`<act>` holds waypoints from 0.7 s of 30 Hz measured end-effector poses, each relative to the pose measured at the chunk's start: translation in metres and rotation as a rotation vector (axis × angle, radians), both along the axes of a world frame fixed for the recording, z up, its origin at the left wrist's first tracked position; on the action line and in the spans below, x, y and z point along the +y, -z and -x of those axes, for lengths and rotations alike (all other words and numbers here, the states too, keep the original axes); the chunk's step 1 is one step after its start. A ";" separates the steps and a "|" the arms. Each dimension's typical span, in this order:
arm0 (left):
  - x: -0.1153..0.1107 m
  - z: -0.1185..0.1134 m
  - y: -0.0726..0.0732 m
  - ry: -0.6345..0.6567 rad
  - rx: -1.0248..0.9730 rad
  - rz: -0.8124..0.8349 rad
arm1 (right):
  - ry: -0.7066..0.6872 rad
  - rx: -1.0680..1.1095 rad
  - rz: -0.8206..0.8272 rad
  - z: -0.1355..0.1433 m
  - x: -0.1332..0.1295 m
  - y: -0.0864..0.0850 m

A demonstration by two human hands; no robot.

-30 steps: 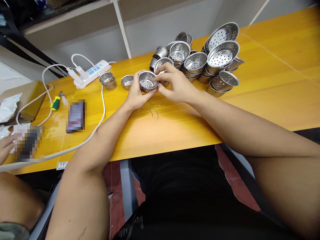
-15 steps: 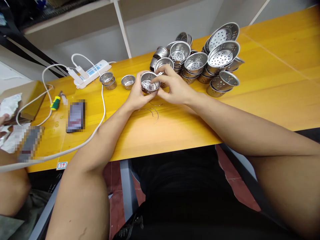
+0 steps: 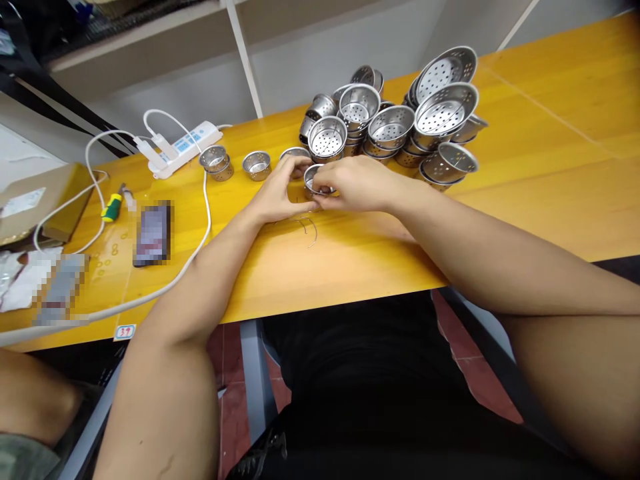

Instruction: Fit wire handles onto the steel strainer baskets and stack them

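My right hand (image 3: 353, 183) is closed on the rim of a small perforated metal cup (image 3: 311, 176), its fingertips dipping inside. To its left, my left hand (image 3: 277, 195) has thumb and fingers spread apart, around the near side of that cup. The left fingertips lie by another perforated cup (image 3: 294, 153), partly covered by them; whether they touch it I cannot tell. Below the hands, thin curved wires (image 3: 311, 233) lie on the table. Just behind the right hand stands a stacked perforated cup (image 3: 327, 137).
Several stacks of perforated cups (image 3: 393, 127) and larger bowls (image 3: 447, 110) crowd the back right. Leftward are a single cup (image 3: 257, 165), a stacked pair (image 3: 216, 162), a power strip (image 3: 185, 149), its white cable, a green-yellow-handled tool (image 3: 111, 208), blurred-out phones (image 3: 153, 233) and a cardboard box (image 3: 30, 207).
Both hands were on one cup; now my left fingers have spread and my right hand grips a cup lower and further right. Another person's hand at the left edge has gone from view.
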State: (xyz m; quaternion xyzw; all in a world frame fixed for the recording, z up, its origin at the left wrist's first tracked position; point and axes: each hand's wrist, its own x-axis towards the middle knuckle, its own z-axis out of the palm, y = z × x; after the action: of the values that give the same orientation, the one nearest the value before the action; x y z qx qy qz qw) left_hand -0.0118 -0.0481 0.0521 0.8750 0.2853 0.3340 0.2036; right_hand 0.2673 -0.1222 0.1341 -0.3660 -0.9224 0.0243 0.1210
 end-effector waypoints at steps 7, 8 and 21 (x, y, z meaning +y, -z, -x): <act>0.024 0.023 -0.001 -0.339 -0.108 -0.134 | 0.264 -0.211 0.119 -0.023 0.012 -0.011; 0.029 0.027 0.002 -0.398 -0.125 -0.129 | 0.292 -0.222 0.117 -0.027 0.017 -0.007; 0.060 0.059 0.027 -0.793 -0.091 0.141 | 0.396 -0.072 0.101 -0.026 0.013 -0.020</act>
State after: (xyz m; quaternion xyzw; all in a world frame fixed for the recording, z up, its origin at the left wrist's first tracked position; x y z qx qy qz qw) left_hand -0.0713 0.0120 0.0252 0.6653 0.6137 0.4046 0.1310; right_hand 0.2934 -0.1087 0.1540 -0.5464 -0.8337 0.0330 0.0721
